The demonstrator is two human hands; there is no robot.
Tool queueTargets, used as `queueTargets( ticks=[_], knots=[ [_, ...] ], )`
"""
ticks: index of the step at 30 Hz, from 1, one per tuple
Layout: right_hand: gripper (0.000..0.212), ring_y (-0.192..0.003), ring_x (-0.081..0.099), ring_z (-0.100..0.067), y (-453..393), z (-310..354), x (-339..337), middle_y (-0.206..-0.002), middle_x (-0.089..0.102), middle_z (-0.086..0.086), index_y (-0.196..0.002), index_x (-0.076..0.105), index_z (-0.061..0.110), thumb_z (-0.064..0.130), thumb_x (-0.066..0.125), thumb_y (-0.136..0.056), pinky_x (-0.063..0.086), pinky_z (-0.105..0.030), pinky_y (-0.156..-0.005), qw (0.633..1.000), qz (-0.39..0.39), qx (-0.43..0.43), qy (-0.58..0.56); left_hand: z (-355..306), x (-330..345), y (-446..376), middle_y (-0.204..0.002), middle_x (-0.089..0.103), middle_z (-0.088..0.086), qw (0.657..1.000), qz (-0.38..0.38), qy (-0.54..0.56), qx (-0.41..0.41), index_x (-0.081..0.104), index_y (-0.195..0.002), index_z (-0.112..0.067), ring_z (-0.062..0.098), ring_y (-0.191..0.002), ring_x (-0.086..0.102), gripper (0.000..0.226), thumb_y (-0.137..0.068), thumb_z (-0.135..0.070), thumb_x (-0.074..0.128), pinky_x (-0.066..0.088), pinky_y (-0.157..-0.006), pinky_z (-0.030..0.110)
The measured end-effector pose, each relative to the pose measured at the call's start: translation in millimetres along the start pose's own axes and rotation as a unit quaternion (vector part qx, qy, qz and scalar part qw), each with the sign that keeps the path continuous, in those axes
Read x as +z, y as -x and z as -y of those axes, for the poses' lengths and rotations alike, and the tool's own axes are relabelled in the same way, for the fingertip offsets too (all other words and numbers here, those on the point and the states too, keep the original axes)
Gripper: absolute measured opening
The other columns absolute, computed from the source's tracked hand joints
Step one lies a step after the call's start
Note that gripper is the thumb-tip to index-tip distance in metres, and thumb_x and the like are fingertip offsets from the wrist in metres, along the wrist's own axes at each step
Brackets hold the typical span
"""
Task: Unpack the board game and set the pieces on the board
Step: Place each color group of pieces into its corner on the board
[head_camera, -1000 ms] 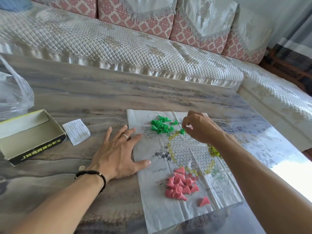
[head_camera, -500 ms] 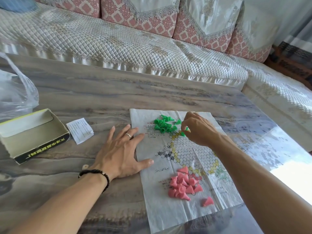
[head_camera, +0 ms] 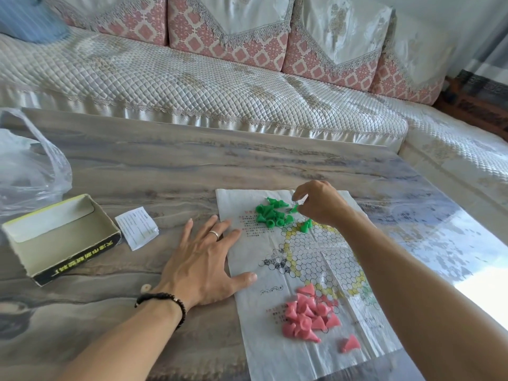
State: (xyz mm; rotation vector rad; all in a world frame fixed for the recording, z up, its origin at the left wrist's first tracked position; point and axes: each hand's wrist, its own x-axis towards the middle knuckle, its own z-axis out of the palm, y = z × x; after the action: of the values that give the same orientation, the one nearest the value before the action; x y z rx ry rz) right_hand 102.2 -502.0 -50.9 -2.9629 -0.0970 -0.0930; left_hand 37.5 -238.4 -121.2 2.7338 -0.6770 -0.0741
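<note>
My left hand (head_camera: 204,266) lies flat with fingers spread on the near-left edge of the paper board (head_camera: 299,273), I judge to keep the thin creased sheet from sliding on the counter (head_camera: 170,171). My right hand (head_camera: 320,206) pinches one green piece (head_camera: 294,209) just beside the green pile (head_camera: 270,215) at the board's far end; one green cone (head_camera: 305,226) already stands on the grid. The pink pile (head_camera: 309,314) waits at the board's near end. My right forearm covers the board's right side, and its print is too small to read.
</note>
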Motion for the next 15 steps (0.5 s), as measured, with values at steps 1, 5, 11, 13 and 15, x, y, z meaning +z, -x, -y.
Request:
queueTargets(
  ticks=[1, 5, 11, 13, 15],
  knots=[
    [0.027, -0.087, 0.06, -0.005, -3.7, 0.2, 4.3, -0.109, 0.069, 0.001, -0.101, 0.071, 0.016, 0.001, 0.066, -0.079, 0.048, -0.018, -0.084, 1.0, 0.011, 0.004, 0.004, 0.0, 0.1, 0.0, -0.161, 0.01, -0.009, 1.0, 0.0, 0.003, 0.0, 0.02, -0.151, -0.035, 0.01, -0.148, -0.007, 0.101, -0.065, -0.088, 0.031, -0.008, -0.119, 0.048],
    [0.019, -0.077, 0.068, -0.014, -9.1, 2.6, 12.4, -0.095, 0.072, -0.001, -0.097, 0.072, 0.015, 0.004, 0.069, -0.082, 0.058, -0.028, -0.074, 0.999, 0.039, 0.006, 0.012, -0.1, 0.1, 0.0, -0.161, 0.009, -0.009, 1.0, 0.002, 0.0, 0.001, 0.018, -0.151, -0.036, 0.01, -0.148, -0.008, 0.102, -0.064, -0.089, 0.028, -0.008, -0.119, 0.049],
    [0.028, -0.08, 0.063, -0.013, -2.9, 0.4, -7.4, -0.103, 0.07, -0.006, -0.104, 0.07, 0.008, -0.005, 0.053, -0.086, 0.05, -0.016, -0.07, 0.999, -0.037, 0.007, -0.025, 0.5, 0.7, -0.8, -0.161, 0.01, -0.009, 1.0, 0.001, -0.002, 0.002, 0.019, -0.151, -0.034, 0.011, -0.148, -0.007, 0.102, -0.065, -0.088, 0.029, -0.008, -0.119, 0.049],
    [0.017, -0.08, 0.065, -0.011, 4.7, 2.0, -17.0, -0.093, 0.071, -0.004, -0.093, 0.073, 0.009, 0.0, 0.06, -0.086, 0.051, -0.017, -0.073, 0.995, -0.049, 0.013, -0.081, 0.3, 0.8, -0.9, -0.162, 0.009, -0.009, 1.0, 0.003, -0.006, 0.003, 0.019, -0.151, -0.035, 0.011, -0.148, -0.007, 0.103, -0.064, -0.089, 0.028, -0.008, -0.119, 0.049],
    [0.009, -0.079, 0.064, -0.01, 13.9, 3.5, -23.0, -0.086, 0.07, 0.0, -0.088, 0.073, 0.011, 0.006, 0.067, -0.084, 0.05, -0.015, -0.071, 0.992, -0.049, 0.015, -0.117, 0.5, 0.8, -0.7, -0.161, 0.008, -0.009, 1.0, 0.004, -0.008, 0.002, 0.019, -0.151, -0.035, 0.01, -0.148, -0.007, 0.103, -0.064, -0.089, 0.027, -0.008, -0.119, 0.049]
  ],
)
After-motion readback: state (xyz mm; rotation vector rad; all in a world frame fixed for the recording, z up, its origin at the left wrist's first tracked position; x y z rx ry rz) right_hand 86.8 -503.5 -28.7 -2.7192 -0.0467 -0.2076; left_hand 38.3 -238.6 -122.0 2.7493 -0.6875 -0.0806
